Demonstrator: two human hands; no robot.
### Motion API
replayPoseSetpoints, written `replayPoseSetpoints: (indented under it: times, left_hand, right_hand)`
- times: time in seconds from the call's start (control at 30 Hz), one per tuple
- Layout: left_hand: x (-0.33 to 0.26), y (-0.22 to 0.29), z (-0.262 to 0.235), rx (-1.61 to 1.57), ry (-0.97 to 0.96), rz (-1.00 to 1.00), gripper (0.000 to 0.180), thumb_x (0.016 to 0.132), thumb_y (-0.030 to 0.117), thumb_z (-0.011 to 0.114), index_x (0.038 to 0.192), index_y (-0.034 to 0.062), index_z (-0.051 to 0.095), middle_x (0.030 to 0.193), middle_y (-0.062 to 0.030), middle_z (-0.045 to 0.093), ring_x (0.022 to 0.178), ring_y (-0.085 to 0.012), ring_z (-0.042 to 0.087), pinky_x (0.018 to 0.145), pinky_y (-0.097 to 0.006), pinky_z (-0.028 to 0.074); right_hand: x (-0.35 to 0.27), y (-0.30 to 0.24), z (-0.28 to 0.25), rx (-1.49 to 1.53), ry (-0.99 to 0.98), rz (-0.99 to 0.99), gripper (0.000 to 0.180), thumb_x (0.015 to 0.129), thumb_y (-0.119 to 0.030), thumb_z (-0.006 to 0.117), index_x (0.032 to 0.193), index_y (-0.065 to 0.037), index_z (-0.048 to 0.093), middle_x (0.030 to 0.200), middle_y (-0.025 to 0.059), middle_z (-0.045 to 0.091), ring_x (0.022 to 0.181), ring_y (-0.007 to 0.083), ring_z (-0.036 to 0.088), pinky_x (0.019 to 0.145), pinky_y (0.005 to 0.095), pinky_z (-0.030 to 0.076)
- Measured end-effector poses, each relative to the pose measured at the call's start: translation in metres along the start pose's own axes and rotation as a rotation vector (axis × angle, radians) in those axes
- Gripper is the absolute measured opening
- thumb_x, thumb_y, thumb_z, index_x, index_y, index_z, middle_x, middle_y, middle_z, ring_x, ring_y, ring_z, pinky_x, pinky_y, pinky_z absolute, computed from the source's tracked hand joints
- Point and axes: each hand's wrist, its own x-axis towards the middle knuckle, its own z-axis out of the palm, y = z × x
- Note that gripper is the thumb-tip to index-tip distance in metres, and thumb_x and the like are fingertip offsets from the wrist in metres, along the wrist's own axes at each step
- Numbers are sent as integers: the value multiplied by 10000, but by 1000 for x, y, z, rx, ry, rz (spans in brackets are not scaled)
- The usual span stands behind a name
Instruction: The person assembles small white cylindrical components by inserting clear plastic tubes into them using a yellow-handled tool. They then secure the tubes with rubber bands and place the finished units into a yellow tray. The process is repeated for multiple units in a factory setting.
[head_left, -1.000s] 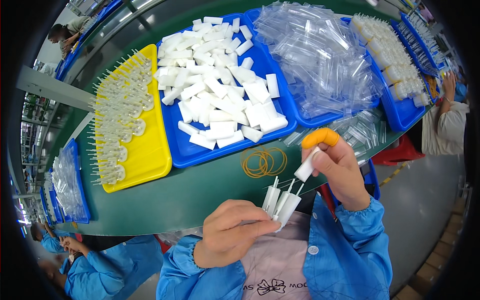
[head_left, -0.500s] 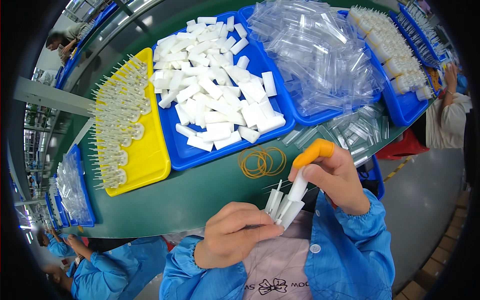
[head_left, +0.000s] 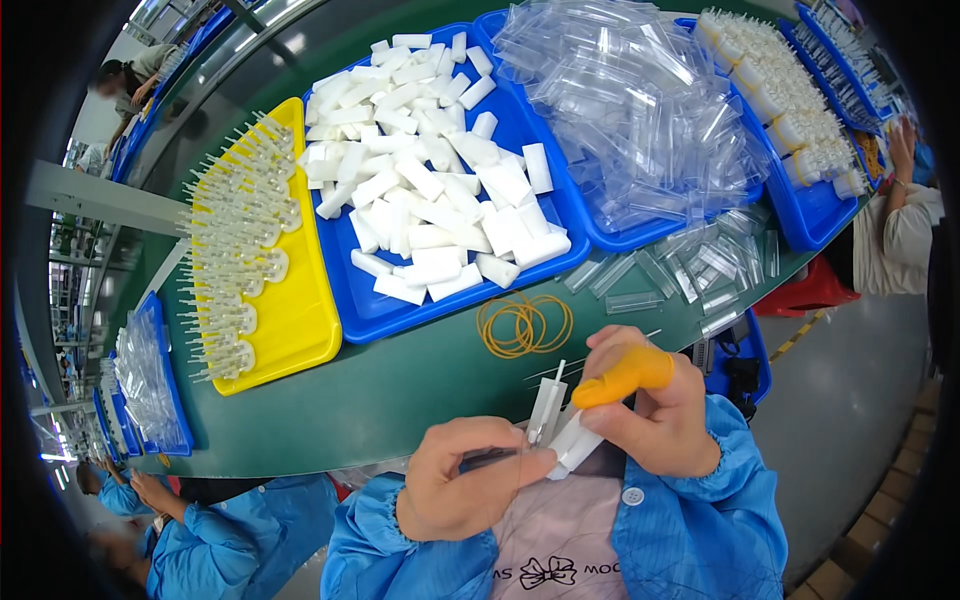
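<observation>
Both hands — left hand [head_left: 470,490], right hand [head_left: 650,415] — grip white pieces [head_left: 556,425] off table edge [head_left: 400,440].

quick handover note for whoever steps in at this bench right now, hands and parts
Left hand: closed around a small bunch of white pieces with thin stems, held over the lap at the near table edge.
Right hand: orange finger cot on the index finger, pinching one white piece against that bunch.
Supplies: yellow tray of stemmed clear parts, blue tray of white blocks, blue tray of clear sleeves, rubber bands and loose clear sleeves on the green table.
Done: a few pieces gathered in hand.
Left: the bunch is unbanded; trays hold plenty of parts.
</observation>
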Motion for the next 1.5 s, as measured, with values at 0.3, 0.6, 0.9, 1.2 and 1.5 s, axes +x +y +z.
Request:
replayPoseSetpoints:
  times: [0.3, 0.6, 0.9, 1.2, 1.5]
  left_hand:
    - [-13, -14, 9, -60, 152, 15, 328, 675, -49, 757, 974, 44, 660, 1038, -117, 549, 866, -222, 618, 737, -278, 514]
    - [-4, -38, -4, -169, 16, 5, 257, 661, -31, 752, 905, 4, 684, 965, -130, 649, 823, -248, 626, 732, -316, 505]
    - [-5, -35, -16, -16, 224, -208, 180, 728, -49, 711, 898, 10, 699, 900, -100, 636, 784, -172, 606, 679, -268, 482]
    - [-8, -39, -25, 281, 181, -3, 282, 610, -57, 728, 846, 96, 719, 856, -86, 624, 774, -227, 587, 665, -318, 480]
    - [-2, -30, -23, 325, 67, 146, 261, 553, -2, 730, 773, 138, 731, 840, -53, 633, 748, -240, 586, 679, -368, 518]
  right_hand:
    - [-4, -15, 3, -245, 25, -207, 211, 685, -114, 775, 830, -35, 644, 790, 59, 605, 723, 220, 568, 760, 367, 444]
    - [11, -10, 5, -163, -1, -118, 148, 747, -112, 731, 857, -41, 660, 819, 74, 614, 739, 199, 571, 718, 315, 440]
    - [78, 17, 13, -952, -84, -395, 229, 716, -117, 676, 943, -91, 687, 976, 18, 594, 923, 192, 526, 859, 368, 378]
    - [84, 2, -3, -473, -21, -192, 129, 799, -116, 661, 911, -58, 689, 865, 64, 630, 794, 211, 590, 756, 325, 435]
    - [83, -6, -23, -41, -218, 173, 207, 867, -139, 604, 1007, 13, 619, 811, 16, 634, 800, 83, 566, 752, 247, 435]
